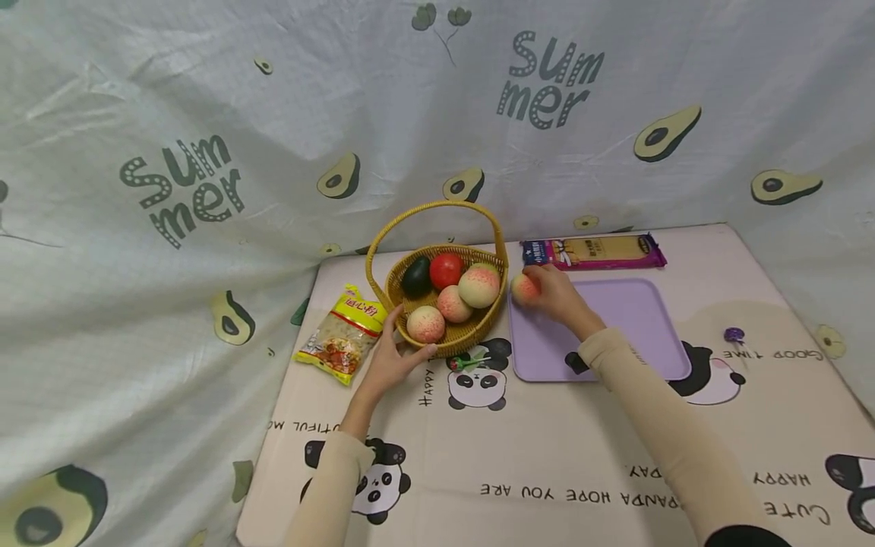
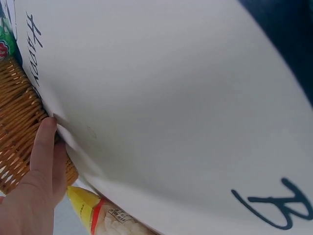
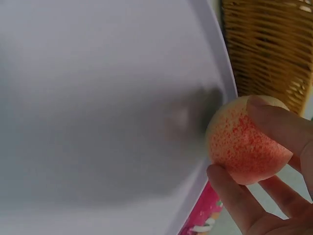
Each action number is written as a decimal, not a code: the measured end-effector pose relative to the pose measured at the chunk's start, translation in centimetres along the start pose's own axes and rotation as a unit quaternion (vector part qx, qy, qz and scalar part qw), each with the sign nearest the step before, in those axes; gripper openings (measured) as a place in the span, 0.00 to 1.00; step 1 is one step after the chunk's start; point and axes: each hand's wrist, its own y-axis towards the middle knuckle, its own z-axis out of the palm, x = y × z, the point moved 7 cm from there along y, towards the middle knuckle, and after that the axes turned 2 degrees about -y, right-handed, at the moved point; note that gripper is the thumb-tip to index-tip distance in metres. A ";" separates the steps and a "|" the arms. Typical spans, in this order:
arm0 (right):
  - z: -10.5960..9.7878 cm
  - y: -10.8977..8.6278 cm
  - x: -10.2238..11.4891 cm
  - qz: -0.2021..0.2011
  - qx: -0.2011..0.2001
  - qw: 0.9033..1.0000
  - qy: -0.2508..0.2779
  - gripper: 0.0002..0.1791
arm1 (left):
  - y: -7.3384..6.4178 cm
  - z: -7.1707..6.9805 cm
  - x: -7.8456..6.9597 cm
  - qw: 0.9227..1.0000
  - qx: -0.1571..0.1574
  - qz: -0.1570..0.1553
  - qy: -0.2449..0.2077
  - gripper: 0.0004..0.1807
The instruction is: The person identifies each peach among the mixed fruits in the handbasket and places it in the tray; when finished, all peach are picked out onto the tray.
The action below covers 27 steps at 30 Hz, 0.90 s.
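Observation:
A peach (image 1: 523,290) with red speckles is held in my right hand (image 1: 559,298), thumb and fingers around it in the right wrist view. It is over the left edge of the lilac tray (image 1: 547,353), close beside the wicker basket (image 1: 489,325). My left hand (image 1: 393,366) touches the basket's near left side, its fingers extended along the weave in the left wrist view. Inside the basket lie a dark green avocado (image 1: 416,278), a red tomato (image 1: 446,271) and several other peaches (image 1: 479,286). The basket's tall handle arches over them.
A yellow food bag (image 1: 345,334) lies left of the basket. Behind the tray is a long purple-edged noodle packet (image 1: 595,251). A lollipop with a green and red wrapper (image 1: 466,364) lies before the basket; a purple lollipop (image 1: 734,334) is at the right.

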 end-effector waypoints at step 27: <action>1.3 0.3 1.5 -0.033 -0.008 0.997 -0.065 0.34 | 0.0 0.0 0.2 1.000 -0.003 -0.001 0.006 0.58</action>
